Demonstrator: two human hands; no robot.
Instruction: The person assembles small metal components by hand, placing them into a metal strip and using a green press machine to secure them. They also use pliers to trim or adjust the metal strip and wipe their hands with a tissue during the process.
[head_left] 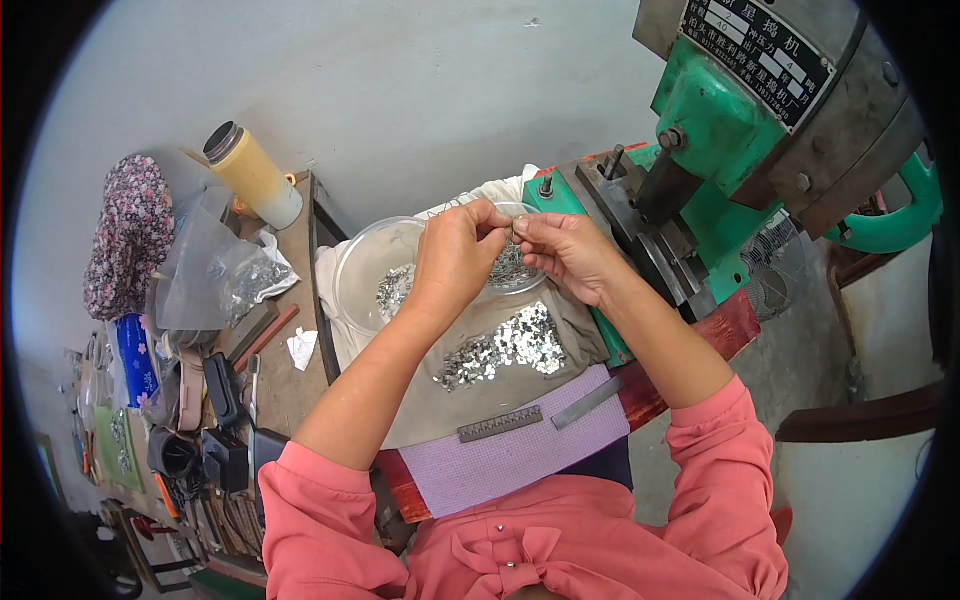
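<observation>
My left hand [450, 255] and my right hand [572, 255] meet fingertip to fingertip, both closed in a pinch. Something tiny sits between the fingers, too small to name. Below them, a clear round tub [345, 290] with small silver pieces [395, 288] stands to the left. Partly hidden behind my hands is a second clear tub holding thin metal pieces [512, 268]. Nearer me, a heap of shiny silver discs [525, 340] lies spread on a grey-beige cloth [420, 400].
A green press machine [700, 130] rises close on the right. A notched metal strip [500, 424] and a flat metal bar [587, 403] rest on a purple mat [530, 465]. On the left, a cluttered table [290, 385] carries a yellow thermos [255, 178] and a plastic bag [205, 270].
</observation>
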